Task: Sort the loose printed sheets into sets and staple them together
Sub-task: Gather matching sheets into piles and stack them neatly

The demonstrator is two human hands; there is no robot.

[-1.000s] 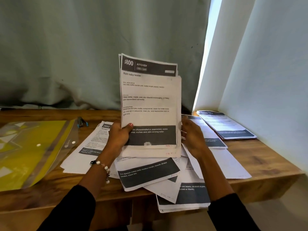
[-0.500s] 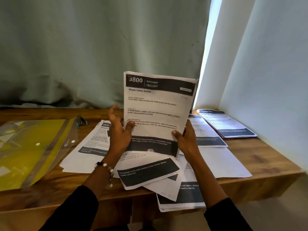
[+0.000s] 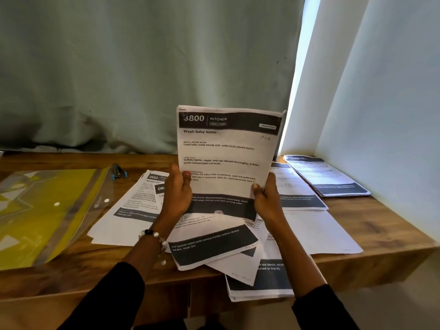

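I hold a set of printed sheets (image 3: 226, 151) upright above the desk, its front page headed "3800 KITCHEN, Wash baby bottle". My left hand (image 3: 177, 194) grips its left edge, thumb on the front. My right hand (image 3: 265, 198) grips the lower right edge. Loose printed sheets (image 3: 214, 246) with dark bands lie scattered beneath, some hanging over the desk's front edge. A blue stapler (image 3: 118, 171) lies at the back left of the papers.
A yellow plastic folder (image 3: 42, 210) covers the left of the wooden desk (image 3: 381, 225). Two paper stacks (image 3: 326, 175) lie at the back right by the white wall. A grey-green curtain hangs behind the desk.
The uneven stack has been squared into one aligned set and lowered slightly. My left hand, fingers spread half a second ago, now grips the left edge again.
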